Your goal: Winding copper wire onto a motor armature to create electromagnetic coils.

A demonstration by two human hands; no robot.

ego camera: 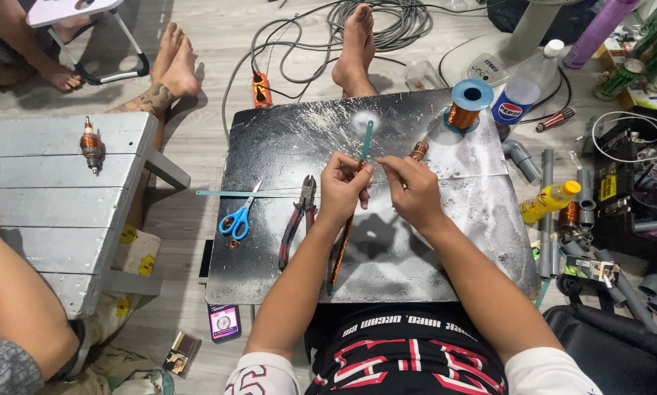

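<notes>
I watched from the head view as both hands met over the dark, scuffed work board [445, 241]. The left hand [341, 189] was closed in a pinch on a thin teal strip [368, 139] and on the top of a long bundle of copper wire [341, 245] that ran down toward the body. The right hand [414, 192] pinched shut close beside it, its fingertips pointing at the same spot; what it gripped was hidden by the fingers — I could not tell if it was a strand or the strip's edge. A small copper-wound armature [418, 150] lay just past the right hand's knuckles.

In my judgement the step went best with the pinch kept tight and the 2 hands close, so the fine wire stayed taut and did not kink.

Containers: a clear plastic bottle [524, 91] with a white cap stood at the board's far right corner — its contents were not clear to me. A yellow bottle [550, 201] lay on its side off the right edge, seemingly full. A blue spool of copper wire [466, 104] stood on the board. Blue-handled scissors [239, 218] and red-handled pliers [299, 216] lay left of the hands.
</notes>
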